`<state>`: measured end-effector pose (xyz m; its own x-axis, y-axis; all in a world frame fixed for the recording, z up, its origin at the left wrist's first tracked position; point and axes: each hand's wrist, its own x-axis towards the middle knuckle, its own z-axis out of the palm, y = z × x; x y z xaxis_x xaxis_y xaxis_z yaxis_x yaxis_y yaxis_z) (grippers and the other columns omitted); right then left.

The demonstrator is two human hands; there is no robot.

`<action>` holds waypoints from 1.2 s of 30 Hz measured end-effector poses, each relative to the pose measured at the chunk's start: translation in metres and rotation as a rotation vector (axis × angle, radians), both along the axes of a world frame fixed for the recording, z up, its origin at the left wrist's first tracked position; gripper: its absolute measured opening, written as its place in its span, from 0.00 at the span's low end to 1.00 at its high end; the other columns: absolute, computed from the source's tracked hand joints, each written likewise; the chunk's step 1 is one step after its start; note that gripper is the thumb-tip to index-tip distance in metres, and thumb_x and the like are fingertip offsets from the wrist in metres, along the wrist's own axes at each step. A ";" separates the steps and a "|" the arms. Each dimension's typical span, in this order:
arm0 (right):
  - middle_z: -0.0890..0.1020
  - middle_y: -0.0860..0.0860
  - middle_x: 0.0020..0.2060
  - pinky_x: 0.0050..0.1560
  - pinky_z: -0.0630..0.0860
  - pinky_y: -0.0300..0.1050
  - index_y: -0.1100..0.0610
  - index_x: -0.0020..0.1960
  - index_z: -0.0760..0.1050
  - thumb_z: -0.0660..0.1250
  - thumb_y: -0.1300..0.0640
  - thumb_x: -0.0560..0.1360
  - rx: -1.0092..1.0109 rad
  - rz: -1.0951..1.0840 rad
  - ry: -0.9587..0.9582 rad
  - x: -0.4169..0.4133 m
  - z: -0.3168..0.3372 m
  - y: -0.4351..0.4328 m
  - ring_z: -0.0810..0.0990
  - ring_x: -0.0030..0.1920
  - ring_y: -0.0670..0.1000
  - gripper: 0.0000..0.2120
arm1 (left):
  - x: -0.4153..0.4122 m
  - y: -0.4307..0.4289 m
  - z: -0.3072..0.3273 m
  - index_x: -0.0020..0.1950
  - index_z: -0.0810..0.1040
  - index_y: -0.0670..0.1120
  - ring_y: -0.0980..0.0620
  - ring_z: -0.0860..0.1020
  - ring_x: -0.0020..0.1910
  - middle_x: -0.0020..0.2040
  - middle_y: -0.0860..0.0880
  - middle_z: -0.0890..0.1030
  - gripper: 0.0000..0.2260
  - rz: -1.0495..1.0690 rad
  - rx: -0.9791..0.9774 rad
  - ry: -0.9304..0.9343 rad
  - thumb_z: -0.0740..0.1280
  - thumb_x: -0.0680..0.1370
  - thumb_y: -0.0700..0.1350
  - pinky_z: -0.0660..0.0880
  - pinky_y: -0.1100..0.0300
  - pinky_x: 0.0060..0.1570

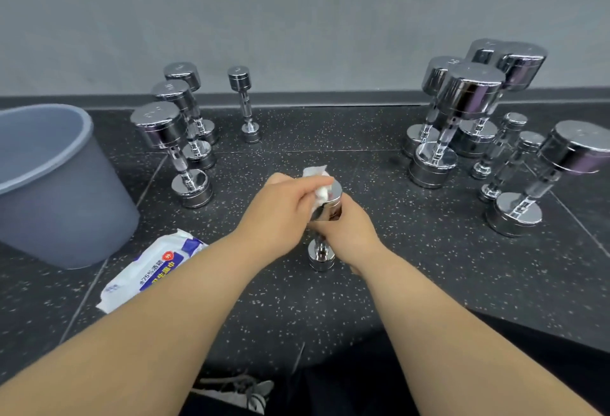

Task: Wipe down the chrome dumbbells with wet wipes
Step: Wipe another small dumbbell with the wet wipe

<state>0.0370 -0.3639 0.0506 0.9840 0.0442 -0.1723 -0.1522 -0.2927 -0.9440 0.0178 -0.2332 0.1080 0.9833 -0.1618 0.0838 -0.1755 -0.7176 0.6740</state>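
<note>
Now left hand (284, 209) pinches wet wipe (317, 179) atop dumbbell (335, 200); right hand (350, 232), just below, grips it. Firm circling should clean best.

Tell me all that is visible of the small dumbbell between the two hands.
The small dumbbell is shiny chrome, with two round heads and a thin handle. It stands about upright on its lower head on the speckled floor. The right hand grips it just under the top head, hiding most of the handle. The left hand pinches a white wipe against the top head.
</note>
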 end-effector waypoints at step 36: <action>0.70 0.47 0.32 0.29 0.64 0.29 0.52 0.38 0.67 0.60 0.64 0.79 -0.241 0.240 -0.008 0.013 -0.016 -0.014 0.68 0.33 0.45 0.13 | 0.044 -0.015 0.027 0.61 0.65 0.50 0.50 0.74 0.43 0.44 0.51 0.71 0.23 -0.208 0.745 0.216 0.55 0.78 0.67 0.71 0.52 0.45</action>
